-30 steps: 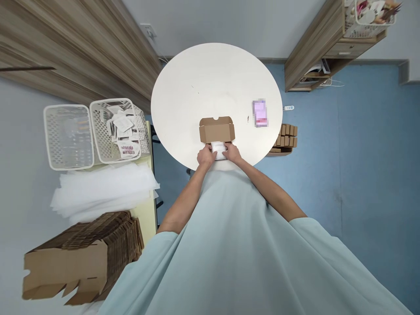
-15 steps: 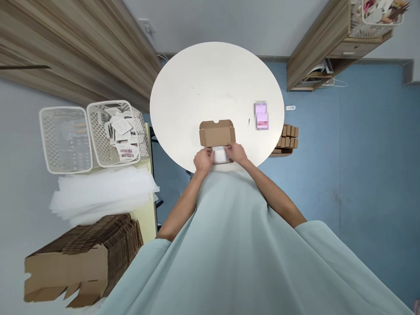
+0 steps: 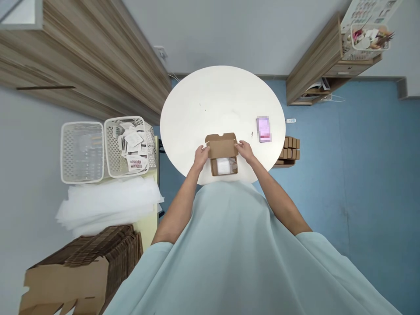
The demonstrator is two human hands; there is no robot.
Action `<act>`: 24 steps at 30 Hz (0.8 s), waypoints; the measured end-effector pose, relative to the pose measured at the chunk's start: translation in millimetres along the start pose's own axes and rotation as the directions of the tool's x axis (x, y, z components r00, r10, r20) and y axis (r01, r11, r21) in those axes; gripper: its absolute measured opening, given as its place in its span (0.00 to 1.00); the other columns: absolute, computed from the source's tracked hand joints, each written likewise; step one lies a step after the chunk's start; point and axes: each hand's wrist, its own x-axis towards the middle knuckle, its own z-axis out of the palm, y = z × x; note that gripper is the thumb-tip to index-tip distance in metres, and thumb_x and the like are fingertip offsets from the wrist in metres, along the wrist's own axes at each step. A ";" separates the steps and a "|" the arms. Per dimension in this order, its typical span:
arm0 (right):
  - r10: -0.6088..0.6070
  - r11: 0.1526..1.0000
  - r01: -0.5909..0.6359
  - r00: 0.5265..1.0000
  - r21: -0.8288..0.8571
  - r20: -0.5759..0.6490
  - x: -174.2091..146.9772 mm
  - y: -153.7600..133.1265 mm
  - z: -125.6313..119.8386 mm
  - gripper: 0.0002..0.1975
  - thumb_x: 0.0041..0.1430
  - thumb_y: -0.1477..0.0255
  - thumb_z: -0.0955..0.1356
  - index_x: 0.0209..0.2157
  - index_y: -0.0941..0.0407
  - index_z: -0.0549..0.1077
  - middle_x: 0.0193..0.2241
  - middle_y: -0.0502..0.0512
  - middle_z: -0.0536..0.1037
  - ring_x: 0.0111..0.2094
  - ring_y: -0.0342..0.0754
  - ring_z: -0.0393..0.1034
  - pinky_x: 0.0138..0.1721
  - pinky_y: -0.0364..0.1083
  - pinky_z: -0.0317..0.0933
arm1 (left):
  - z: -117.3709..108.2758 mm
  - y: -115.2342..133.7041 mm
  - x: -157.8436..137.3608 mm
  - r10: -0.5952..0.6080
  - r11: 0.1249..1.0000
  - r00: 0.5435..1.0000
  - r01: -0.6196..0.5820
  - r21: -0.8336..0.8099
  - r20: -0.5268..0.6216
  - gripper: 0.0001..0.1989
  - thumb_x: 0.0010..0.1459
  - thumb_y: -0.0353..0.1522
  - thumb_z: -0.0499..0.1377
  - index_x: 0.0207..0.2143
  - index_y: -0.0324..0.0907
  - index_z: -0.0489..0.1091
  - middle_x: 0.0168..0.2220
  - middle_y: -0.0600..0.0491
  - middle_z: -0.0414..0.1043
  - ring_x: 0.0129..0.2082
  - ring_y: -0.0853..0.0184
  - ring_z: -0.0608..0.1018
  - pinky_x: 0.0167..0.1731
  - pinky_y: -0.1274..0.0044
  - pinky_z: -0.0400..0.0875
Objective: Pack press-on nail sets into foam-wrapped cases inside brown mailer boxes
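A small brown cardboard box (image 3: 212,167) lies at the near edge of the round white table, its lid (image 3: 223,148) raised and tilted away from me. Inside sits a white item (image 3: 223,166) with clear plastic-looking wrap; its exact kind cannot be made out. My left hand (image 3: 201,157) pinches the lid's left side flap between thumb and fingers. On the opposite side, my right hand (image 3: 246,151) pinches the right flap. Both hands are closed on the lid, apart from the white item.
A pink-and-purple blurred item (image 3: 264,129) lies on the right of the table (image 3: 223,87). Left stand white baskets (image 3: 110,168), white foam sheets (image 3: 111,199) and stacked flat cardboard (image 3: 68,280). Small brown boxes (image 3: 290,146) sit low beyond the table's right edge.
Both hands have moved from the white item inside the box up to the lid's side flaps and now grip them. The camera view has shifted, and the box's inside shows more fully.
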 end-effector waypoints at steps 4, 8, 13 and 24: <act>-0.060 0.998 0.060 0.998 0.001 -0.001 -1.9 -7.9 -3.6 0.33 0.67 0.64 0.71 0.69 0.61 0.67 0.65 0.70 0.76 0.66 0.58 0.73 0.69 0.55 0.65 | -0.4 3.7 -1.9 0.017 0.999 0.998 -0.014 -0.048 0.055 0.41 0.68 0.38 0.61 0.78 0.34 0.52 0.73 0.33 0.64 0.71 0.53 0.71 0.68 0.66 0.67; -0.171 0.985 0.171 0.985 0.004 -0.004 -5.5 -16.7 -6.3 0.34 0.67 0.65 0.69 0.72 0.58 0.63 0.66 0.69 0.75 0.63 0.57 0.75 0.67 0.56 0.67 | -1.1 8.6 -3.8 0.126 0.990 0.990 -0.121 -0.072 0.070 0.44 0.67 0.34 0.61 0.79 0.37 0.45 0.75 0.34 0.60 0.74 0.55 0.68 0.67 0.66 0.69; -0.248 0.968 0.248 0.969 -0.027 0.004 -16.4 -12.7 -4.6 0.37 0.64 0.68 0.69 0.73 0.57 0.62 0.66 0.67 0.74 0.61 0.58 0.77 0.65 0.58 0.70 | 4.1 5.3 -16.1 0.192 0.980 0.979 -0.187 -0.072 0.069 0.46 0.63 0.29 0.62 0.79 0.41 0.48 0.75 0.36 0.61 0.71 0.53 0.71 0.68 0.64 0.68; -0.336 0.888 0.364 0.931 -0.280 0.144 -71.5 41.6 -11.4 0.38 0.62 0.72 0.69 0.73 0.56 0.63 0.67 0.68 0.72 0.64 0.63 0.71 0.66 0.61 0.67 | 20.3 -50.2 -68.4 0.303 0.934 0.947 -0.318 0.164 0.110 0.49 0.55 0.27 0.68 0.77 0.41 0.53 0.73 0.35 0.63 0.69 0.49 0.72 0.70 0.59 0.65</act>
